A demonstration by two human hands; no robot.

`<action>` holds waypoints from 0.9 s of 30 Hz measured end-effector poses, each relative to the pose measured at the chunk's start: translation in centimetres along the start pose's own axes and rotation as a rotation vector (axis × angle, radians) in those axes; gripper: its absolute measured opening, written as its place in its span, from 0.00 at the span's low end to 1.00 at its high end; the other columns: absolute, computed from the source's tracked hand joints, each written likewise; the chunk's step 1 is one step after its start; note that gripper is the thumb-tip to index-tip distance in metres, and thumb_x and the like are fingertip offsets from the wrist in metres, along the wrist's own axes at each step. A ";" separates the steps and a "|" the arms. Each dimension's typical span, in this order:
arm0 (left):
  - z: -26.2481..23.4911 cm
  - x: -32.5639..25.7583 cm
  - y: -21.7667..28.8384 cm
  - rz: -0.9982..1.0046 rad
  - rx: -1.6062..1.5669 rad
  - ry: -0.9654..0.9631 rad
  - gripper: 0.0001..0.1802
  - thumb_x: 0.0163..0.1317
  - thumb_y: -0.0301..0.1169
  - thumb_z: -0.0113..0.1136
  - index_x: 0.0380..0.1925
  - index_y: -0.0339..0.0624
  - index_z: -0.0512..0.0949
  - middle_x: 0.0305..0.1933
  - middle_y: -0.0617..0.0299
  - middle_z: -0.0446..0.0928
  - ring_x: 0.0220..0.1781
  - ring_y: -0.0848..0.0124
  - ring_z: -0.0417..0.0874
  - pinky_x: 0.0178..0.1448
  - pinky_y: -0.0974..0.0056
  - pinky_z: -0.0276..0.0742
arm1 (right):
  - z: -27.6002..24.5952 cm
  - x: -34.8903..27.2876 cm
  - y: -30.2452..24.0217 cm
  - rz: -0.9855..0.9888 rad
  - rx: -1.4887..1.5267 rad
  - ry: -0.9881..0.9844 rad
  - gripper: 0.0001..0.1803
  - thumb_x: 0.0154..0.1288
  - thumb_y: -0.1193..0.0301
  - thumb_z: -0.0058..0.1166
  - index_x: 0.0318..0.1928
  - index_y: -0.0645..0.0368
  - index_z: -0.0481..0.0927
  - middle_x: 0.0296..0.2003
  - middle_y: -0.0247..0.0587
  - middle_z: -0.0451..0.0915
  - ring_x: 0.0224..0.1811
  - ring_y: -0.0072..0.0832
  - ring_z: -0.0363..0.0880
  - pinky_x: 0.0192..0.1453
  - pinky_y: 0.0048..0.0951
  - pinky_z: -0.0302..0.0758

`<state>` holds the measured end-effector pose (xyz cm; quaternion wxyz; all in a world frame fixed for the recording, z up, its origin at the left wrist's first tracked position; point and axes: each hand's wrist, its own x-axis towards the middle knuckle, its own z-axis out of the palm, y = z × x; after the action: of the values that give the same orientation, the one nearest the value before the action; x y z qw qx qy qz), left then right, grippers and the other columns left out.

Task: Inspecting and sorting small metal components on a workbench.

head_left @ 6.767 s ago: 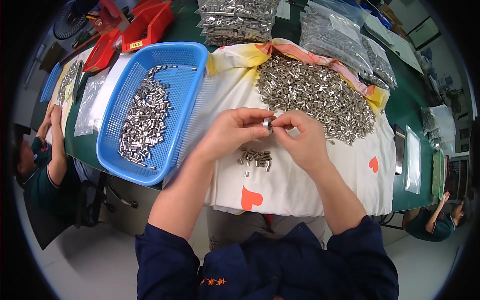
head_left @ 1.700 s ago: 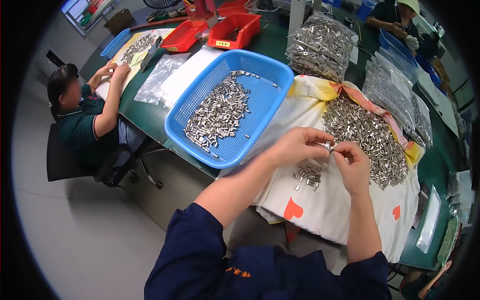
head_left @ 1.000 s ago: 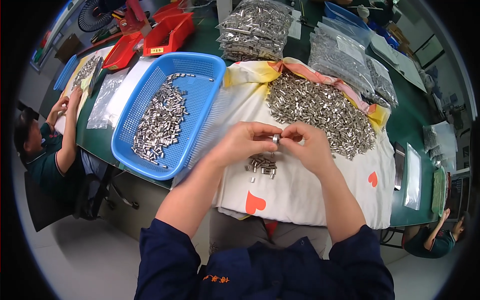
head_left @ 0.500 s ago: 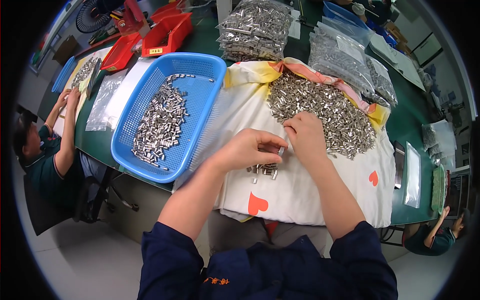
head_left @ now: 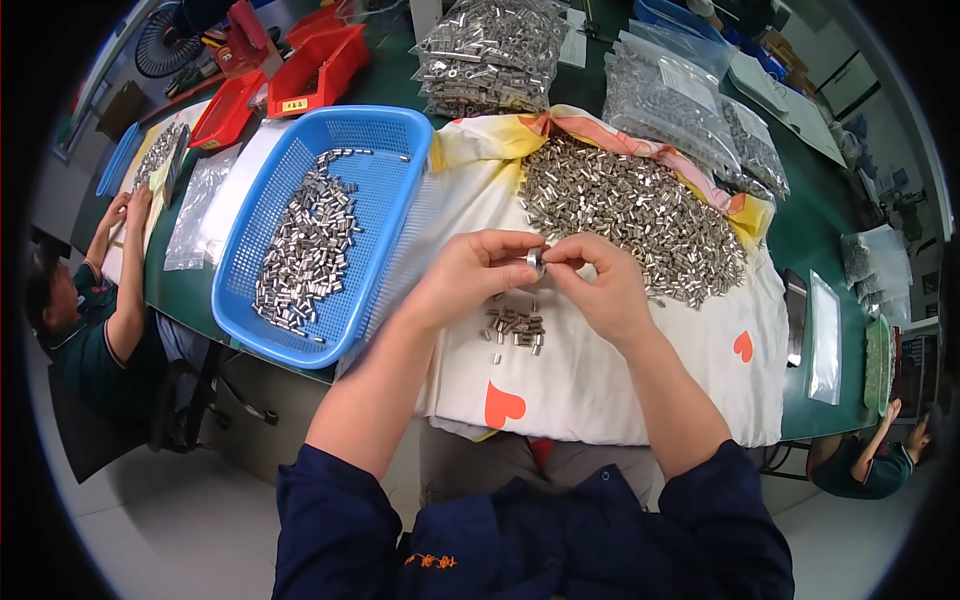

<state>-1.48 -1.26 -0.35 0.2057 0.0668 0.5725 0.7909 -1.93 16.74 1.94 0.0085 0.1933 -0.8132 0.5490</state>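
Observation:
Over the white cloth, my left hand (head_left: pixel 482 272) pinches a small shiny metal ring (head_left: pixel 535 262) between thumb and fingers. My right hand (head_left: pixel 597 285) meets it there, its thumb and forefinger closed against the ring's right side; whatever small piece they may hold is hidden. Just below the hands lies a small cluster of short metal sleeves (head_left: pixel 516 328) on the cloth. Beyond my right hand spreads a large heap of similar sleeves (head_left: pixel 640 215). To the left, a blue perforated plastic basket (head_left: pixel 385 240) contains many more of them.
The patterned cloth (head_left: pixel 640 400) covers the green table's near edge. Clear bags of metal parts (head_left: pixel 490 55) stand behind the heap, with more bags (head_left: pixel 665 100) to their right. Red bins (head_left: pixel 318 72) sit at the back left. Two people work at the sides.
My right hand has left the edge of the heap and come to the ring in my left hand. The left hand has risen slightly, uncovering the small cluster. The whole view has shifted a little.

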 end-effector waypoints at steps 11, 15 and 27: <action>0.0 -0.1 -0.3 0.023 0.107 0.058 0.18 0.52 0.20 0.57 0.46 0.31 0.72 0.41 0.60 0.76 0.41 0.78 0.77 0.45 0.74 0.74 | 1.0 -0.5 -0.1 -0.287 -0.433 0.108 0.04 0.49 0.78 0.55 0.28 0.62 0.77 0.29 0.35 0.78 0.31 0.23 0.76 0.35 0.23 0.71; 0.1 -0.5 0.0 0.010 0.141 0.028 0.18 0.53 0.20 0.57 0.46 0.31 0.72 0.41 0.60 0.77 0.41 0.78 0.77 0.45 0.74 0.74 | -0.1 0.0 -0.3 -0.008 -0.147 -0.103 0.07 0.49 0.75 0.56 0.31 0.61 0.77 0.27 0.39 0.78 0.28 0.29 0.77 0.33 0.25 0.72; 1.0 -0.3 -0.3 -0.010 0.369 -0.105 0.17 0.49 0.22 0.62 0.42 0.39 0.76 0.30 0.65 0.78 0.32 0.81 0.76 0.38 0.74 0.73 | 0.4 2.1 3.7 -0.386 -0.747 0.161 0.06 0.44 0.73 0.56 0.27 0.52 0.78 0.26 0.31 0.70 0.34 0.30 0.70 0.39 0.32 0.65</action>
<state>-0.81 -0.42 -0.20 0.2237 0.1416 0.6966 0.6668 -5.00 16.98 -1.05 0.2440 0.2822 -0.9018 0.2181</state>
